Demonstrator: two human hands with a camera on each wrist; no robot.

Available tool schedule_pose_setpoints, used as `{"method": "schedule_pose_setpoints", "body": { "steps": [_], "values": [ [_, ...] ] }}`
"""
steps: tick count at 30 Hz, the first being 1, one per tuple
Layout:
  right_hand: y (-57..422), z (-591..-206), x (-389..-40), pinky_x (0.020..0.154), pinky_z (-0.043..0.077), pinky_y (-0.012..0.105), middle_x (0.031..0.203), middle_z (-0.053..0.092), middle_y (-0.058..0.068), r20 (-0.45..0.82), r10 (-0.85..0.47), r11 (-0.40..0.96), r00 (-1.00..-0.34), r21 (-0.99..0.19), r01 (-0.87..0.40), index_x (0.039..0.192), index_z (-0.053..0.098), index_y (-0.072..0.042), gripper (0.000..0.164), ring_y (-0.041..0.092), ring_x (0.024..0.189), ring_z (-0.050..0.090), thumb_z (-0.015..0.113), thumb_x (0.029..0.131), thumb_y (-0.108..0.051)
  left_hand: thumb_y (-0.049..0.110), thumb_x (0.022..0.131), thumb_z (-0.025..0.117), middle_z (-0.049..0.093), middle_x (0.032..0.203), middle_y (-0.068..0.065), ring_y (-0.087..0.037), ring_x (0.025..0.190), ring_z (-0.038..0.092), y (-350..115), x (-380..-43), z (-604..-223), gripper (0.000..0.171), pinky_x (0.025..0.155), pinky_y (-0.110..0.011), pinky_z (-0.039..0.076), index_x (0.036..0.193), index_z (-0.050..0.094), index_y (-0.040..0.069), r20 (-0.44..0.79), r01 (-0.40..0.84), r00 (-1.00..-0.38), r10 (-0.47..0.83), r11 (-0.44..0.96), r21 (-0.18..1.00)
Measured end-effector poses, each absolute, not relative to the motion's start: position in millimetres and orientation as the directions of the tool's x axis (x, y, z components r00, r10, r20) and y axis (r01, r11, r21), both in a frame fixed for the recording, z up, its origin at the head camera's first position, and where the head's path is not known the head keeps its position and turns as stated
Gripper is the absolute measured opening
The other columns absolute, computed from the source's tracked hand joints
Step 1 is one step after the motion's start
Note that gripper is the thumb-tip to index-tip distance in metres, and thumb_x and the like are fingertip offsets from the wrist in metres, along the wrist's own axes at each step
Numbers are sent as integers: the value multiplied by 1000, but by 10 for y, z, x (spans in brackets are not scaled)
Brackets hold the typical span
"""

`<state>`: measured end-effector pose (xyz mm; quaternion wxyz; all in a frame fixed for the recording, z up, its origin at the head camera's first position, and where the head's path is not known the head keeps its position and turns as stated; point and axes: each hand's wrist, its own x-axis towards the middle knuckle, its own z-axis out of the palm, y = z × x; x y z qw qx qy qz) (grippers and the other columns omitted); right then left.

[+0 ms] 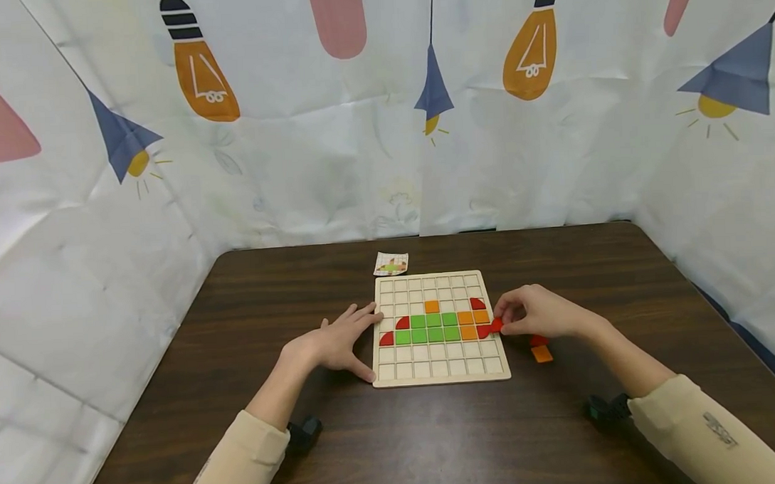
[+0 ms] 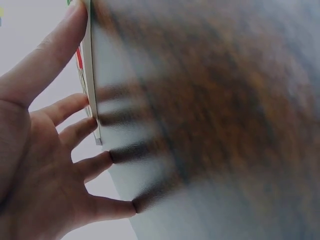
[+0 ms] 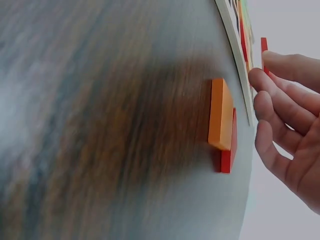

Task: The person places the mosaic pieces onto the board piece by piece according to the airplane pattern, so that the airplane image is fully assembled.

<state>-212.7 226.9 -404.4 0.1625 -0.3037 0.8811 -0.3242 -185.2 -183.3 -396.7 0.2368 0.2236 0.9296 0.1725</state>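
A pale wooden grid board (image 1: 440, 369) lies on the table, with green, orange and red tiles forming a shape across its middle rows. My left hand (image 1: 335, 343) rests at the board's left edge, fingers spread and straight; in the left wrist view the thumb (image 2: 52, 52) touches the frame. At the right edge, my right hand (image 1: 540, 311) pinches a red tile (image 1: 496, 325) between thumb and fingertips. That red tile (image 3: 264, 46) stands on edge in the right wrist view. It hangs over the board's right rim, beside a red tile (image 1: 483, 331) set in the grid.
Right of the board, under my right forearm, an orange square tile (image 1: 542, 354) and a red tile (image 1: 538, 341) lie on the dark wooden table (image 1: 433, 440). A small picture card (image 1: 391, 264) lies behind the board. A patterned white curtain (image 1: 333, 165) hangs beyond the table.
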Motion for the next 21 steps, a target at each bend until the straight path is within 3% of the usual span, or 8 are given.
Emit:
{"method": "schedule_pose_setpoints", "body": {
  "steps": [10,21],
  "values": [
    [2106,-4052,-2213,69,54,30,87,68,-5,-50,-603,598,-796,-689,-410,111,72,-7,22,16,80,62,80,91,-12,45,74,93,13,171,-5,-36,156,5,-1824,-1870,-3990,109,110,-79,9,161,33,16,-339,331,-797,500,831,447],
    [1896,-4083,-2304,71,54,33,86,67,-5,4,-560,606,-828,-680,-413,111,72,-8,19,16,78,61,77,92,-12,41,75,94,13,171,-9,-39,156,5,-1822,-1871,-3966,104,109,-80,7,157,37,12,-322,343,-792,518,815,467]
  ]
}}
